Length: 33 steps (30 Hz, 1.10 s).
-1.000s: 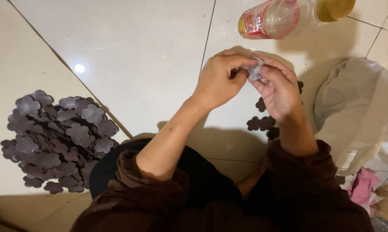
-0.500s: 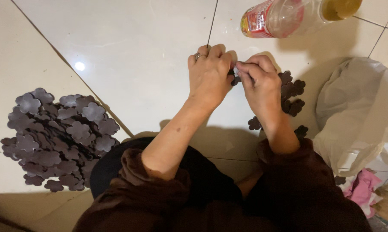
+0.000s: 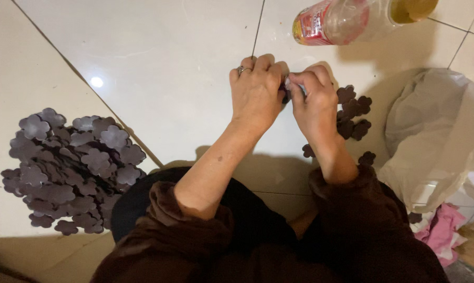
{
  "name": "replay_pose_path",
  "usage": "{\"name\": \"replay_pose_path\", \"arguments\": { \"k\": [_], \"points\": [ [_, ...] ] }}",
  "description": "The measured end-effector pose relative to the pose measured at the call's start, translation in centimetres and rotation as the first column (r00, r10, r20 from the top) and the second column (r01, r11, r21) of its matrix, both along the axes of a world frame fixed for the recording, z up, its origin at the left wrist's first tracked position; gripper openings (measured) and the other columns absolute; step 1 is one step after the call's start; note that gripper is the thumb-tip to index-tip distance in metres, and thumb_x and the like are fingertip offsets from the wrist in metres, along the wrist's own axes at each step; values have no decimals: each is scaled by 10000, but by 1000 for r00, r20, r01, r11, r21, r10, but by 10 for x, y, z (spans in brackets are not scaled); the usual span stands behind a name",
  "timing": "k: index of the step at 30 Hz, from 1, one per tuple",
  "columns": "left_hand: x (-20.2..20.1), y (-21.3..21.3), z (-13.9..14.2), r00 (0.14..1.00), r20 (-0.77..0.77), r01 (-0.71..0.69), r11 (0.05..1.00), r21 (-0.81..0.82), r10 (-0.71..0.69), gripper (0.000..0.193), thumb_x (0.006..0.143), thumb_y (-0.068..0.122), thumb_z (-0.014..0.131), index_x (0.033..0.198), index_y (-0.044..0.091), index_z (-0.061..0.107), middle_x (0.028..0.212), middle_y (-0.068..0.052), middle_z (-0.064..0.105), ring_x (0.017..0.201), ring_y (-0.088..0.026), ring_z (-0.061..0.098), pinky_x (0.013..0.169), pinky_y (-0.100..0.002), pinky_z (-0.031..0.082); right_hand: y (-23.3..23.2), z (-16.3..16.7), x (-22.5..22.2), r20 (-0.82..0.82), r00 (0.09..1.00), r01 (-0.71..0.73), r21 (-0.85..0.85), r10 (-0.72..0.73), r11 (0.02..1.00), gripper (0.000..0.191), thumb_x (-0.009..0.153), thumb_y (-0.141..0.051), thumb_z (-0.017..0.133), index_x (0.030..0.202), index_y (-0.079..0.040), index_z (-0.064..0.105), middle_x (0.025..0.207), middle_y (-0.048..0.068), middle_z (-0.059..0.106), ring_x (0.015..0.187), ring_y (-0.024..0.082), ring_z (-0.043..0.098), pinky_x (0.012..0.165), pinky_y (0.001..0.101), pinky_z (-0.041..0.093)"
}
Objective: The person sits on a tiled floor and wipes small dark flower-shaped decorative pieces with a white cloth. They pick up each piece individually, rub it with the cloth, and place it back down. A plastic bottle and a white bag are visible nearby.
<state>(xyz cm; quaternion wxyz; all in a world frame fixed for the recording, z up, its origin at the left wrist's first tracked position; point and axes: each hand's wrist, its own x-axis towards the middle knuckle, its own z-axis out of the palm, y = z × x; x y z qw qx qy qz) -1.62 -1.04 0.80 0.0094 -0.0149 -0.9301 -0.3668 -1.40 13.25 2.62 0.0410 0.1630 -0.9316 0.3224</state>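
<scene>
Two hands meet over the white tile floor (image 3: 158, 63), knuckles up, fingertips pressed together. Left hand (image 3: 256, 93) is curled, ring on one finger, fingers pinching toward the right hand. Right hand (image 3: 313, 102) is curled too, thumb and fingers closed on a small pale piece (image 3: 295, 88) held between both hands; a dark bit shows just behind it at the left fingertips, too hidden to tell what it is. Both hands grip it together, just above the floor, near a tile seam.

Just right of the right hand, a small cluster of dark purple flower-shaped cutouts (image 3: 353, 112) lies on the floor, partly hidden under the wrist; a few single ones sit apart, nearer the sleeve. Well apart on the left, a large heap of the same flower cutouts (image 3: 71, 167) is spread flat on the tile.

Clear plastic bottle (image 3: 352, 18) with a red label and yellow cap lies on its side beyond the hands. Crumpled pale plastic bag (image 3: 436, 136) sits at right, pink cloth (image 3: 439, 230) below it. Dark brown sleeves (image 3: 363, 220) are pushed up on the forearms.
</scene>
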Motion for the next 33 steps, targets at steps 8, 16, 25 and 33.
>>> {"name": "replay_pose_path", "arguments": {
  "k": [8, 16, 25, 33],
  "points": [
    [2, 0, 3, 1000, -22, -15, 1000, -8, 15, 245, 724, 105, 837, 917, 156, 696, 1033, -25, 643, 978, -287, 604, 805, -473, 416, 6, 2, -4, 145, 989, 35, -41, -29, 999, 139, 891, 71, 795, 989, 28, 706, 983, 141, 612, 857, 280, 638, 724, 367, 534],
    [1, 6, 4, 996, -86, 3, 999, 38, 1, 225, 770, 112, 775, 980, 175, 725, 997, -24, 639, 1002, -290, 595, 822, -482, 416, 21, -7, -15, -32, 999, 31, -49, -33, 998, 136, 934, 76, 804, 1022, 25, 713, 1079, 156, 641, 956, 277, 659, 826, 373, 555],
    [4, 2, 8, 997, -59, 52, 999, 8, -52, 308, 709, 90, 770, 997, 194, 735, 1006, -26, 644, 1008, -284, 592, 817, -481, 412, 34, 10, -13, 179, 983, 45, -1, -44, 999, 124, 899, 44, 806, 991, -3, 738, 978, 138, 653, 874, 287, 665, 728, 330, 560],
    [3, 7, 4, 993, -91, 74, 996, 41, -70, 389, 674, 115, 807, 1048, 195, 734, 1041, -39, 636, 1025, -297, 579, 822, -483, 405, 33, 8, 0, 163, 986, -56, 105, 39, 993, 152, 863, 45, 815, 960, 13, 702, 976, 150, 641, 868, 267, 657, 774, 361, 548]
  ]
}}
